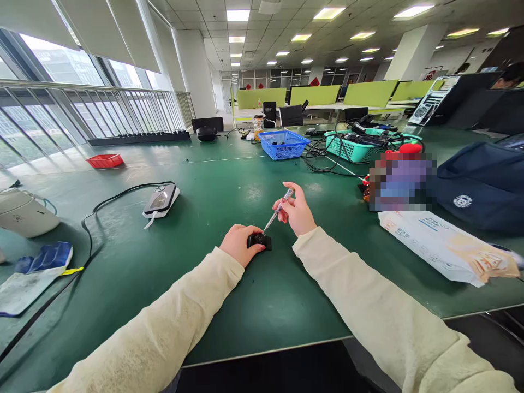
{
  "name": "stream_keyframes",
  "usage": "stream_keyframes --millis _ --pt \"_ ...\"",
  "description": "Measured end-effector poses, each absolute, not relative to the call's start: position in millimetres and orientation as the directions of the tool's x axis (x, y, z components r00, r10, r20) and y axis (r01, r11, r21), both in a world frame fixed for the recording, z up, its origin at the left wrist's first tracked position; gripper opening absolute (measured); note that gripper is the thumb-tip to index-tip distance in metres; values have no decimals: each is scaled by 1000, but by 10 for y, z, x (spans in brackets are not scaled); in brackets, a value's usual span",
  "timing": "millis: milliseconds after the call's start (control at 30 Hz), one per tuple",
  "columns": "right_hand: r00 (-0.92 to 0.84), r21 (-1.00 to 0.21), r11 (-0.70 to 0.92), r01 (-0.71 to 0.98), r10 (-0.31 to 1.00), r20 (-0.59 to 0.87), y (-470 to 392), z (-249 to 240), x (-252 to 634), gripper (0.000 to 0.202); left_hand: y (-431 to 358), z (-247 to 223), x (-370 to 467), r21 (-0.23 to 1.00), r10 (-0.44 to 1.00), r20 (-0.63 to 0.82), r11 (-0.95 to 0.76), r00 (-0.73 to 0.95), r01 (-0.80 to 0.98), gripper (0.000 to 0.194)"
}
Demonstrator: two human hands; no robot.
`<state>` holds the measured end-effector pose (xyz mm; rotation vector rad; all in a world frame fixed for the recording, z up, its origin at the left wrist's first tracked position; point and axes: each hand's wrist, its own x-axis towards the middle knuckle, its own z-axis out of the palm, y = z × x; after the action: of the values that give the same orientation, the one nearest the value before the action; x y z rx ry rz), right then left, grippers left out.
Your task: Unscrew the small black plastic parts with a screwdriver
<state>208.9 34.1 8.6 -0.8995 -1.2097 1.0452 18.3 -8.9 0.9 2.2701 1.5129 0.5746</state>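
Observation:
A small black block-like part (259, 240) rests on the green table (229, 305) in front of me. My left hand (241, 243) grips it from the left, thumb along its near side and fingers over the far side. My right hand (298, 210) is closed round a slim screwdriver (278, 209) with a clear handle and a metal shaft. The screwdriver slants down to the left, its tip at the top of the black part. Whether the tip sits in a screw is too small to tell.
At the back stand a blue basket (284, 145) and a teal basket (347, 148) with cables. Left are a red tray (105, 161), a phone (160, 198) on a white base, a black cable (88, 218) and a glove (36, 275). Right lie a white packet (434, 243) and dark bag (487, 185).

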Motion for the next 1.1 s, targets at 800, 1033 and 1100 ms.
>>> stream_keyframes --millis 800,1033,1100 --pt "12 -954 287 -80 958 287 364 59 2074 67 -96 19 196 491 926 136 -371 351 788 36" --pt "140 -972 222 -81 968 210 361 46 2065 65 -100 26 187 486 929 131 -364 346 795 36" --pt "178 -968 221 -123 964 197 356 47 2062 60 -99 30 181 482 930 134 -363 342 798 36"
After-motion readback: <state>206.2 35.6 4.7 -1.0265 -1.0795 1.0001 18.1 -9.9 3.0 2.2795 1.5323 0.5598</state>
